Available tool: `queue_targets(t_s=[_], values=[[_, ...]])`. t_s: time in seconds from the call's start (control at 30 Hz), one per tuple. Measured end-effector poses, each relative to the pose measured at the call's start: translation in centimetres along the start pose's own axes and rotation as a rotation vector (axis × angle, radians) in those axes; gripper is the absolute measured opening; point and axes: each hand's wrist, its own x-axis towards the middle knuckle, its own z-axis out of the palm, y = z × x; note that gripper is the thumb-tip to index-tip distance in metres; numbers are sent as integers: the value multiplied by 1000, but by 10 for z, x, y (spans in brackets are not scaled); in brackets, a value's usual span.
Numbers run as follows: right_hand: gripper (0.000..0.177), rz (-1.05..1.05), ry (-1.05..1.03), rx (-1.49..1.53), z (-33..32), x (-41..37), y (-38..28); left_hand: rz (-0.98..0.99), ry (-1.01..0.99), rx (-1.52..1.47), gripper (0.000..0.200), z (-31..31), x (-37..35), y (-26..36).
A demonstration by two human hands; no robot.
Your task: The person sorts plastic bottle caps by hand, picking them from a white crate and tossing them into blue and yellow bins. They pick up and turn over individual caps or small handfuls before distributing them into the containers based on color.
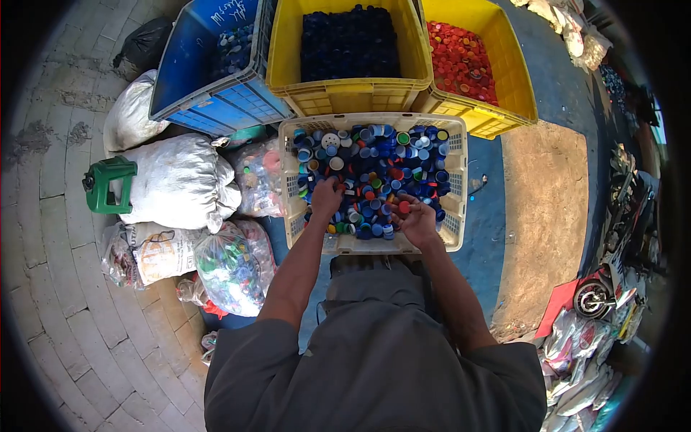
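Observation:
A cream plastic basket (453, 194) in front of me holds several mixed bottle caps (378, 165), mostly blue with some white, green and red. My left hand (326, 198) reaches down into the caps at the basket's near left, fingers curled among them. Over the near middle of the basket, my right hand (415, 218) lies palm up with a red cap (404, 207) resting in its fingers.
Behind the basket stand a blue crate (187, 79), a yellow crate (345, 93) of dark blue caps and a yellow crate (515, 86) of red caps. Full white sacks (176, 180), clear bags of caps (234, 263) and a green canister (108, 186) lie left.

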Motion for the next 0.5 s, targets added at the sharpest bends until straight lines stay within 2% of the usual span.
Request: queue_targets(t_s=[0.27, 0.33, 0.43, 0.5], values=[[38, 9, 41, -25, -14, -11, 10, 16, -19, 75, 20, -1, 1, 10], [30, 0, 67, -35, -14, -10, 12, 44, 14, 26, 18, -3, 2, 9], [21, 26, 128, -69, -14, 0, 14, -71, 52, -343, 16, -5, -2, 8], [18, 12, 164, -136, -12, 9, 16, -294, -82, -814, 15, -14, -7, 7]])
